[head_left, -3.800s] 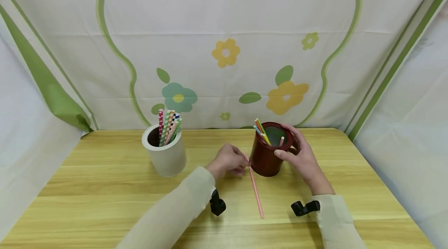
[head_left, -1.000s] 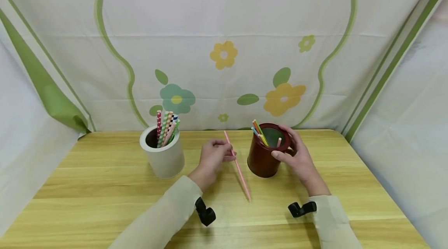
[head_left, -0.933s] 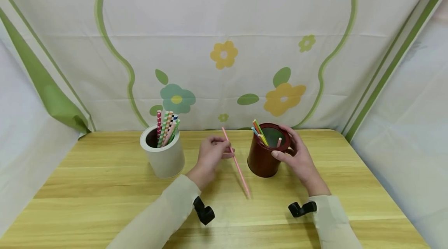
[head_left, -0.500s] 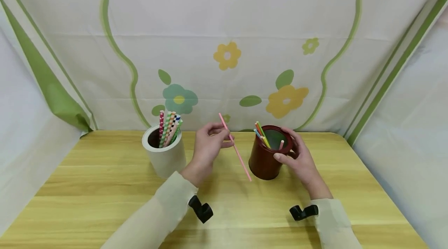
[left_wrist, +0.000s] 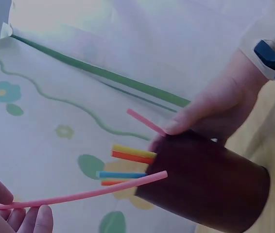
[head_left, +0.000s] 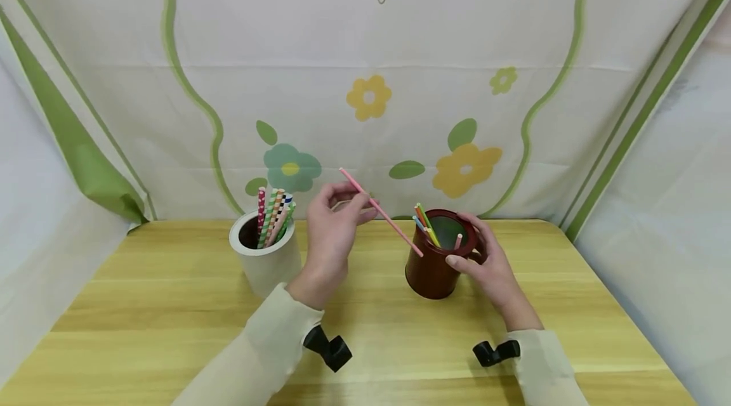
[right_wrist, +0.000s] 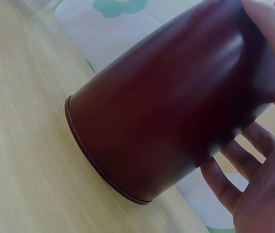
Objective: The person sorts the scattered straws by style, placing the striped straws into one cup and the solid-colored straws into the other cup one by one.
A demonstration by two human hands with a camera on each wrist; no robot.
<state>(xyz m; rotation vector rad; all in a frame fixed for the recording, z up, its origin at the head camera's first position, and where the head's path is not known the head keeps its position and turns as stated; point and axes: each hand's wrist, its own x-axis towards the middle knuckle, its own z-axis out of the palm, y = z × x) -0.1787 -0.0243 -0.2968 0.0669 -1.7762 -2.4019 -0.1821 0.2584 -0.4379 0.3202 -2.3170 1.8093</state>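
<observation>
My left hand (head_left: 332, 238) pinches a plain pink straw (head_left: 385, 216) between thumb and fingers, raised off the table. The straw slants down to the right, and its low end overlaps the left side of a dark red mug (head_left: 431, 273); whether it touches cannot be told. With thumb and fingers curled about the mug's rim and handle side, my right hand (head_left: 495, 269) holds the mug upright on the table. Inside the mug lean several coloured straws (left_wrist: 128, 154) and one short-showing pink straw (head_left: 459, 241). The right wrist view shows the mug's wall (right_wrist: 166, 107) against my fingers (right_wrist: 220, 184).
A white cylindrical holder (head_left: 265, 266) stands at the left with several patterned paper straws (head_left: 276, 216) in it. Both stand on a wooden table (head_left: 400, 342). A flower-print cloth (head_left: 320, 101) hangs behind the table's far edge.
My left hand has picked the pink straw up from the table and lifted it; its low end has swung up and right to the mug. My right hand stays on the mug.
</observation>
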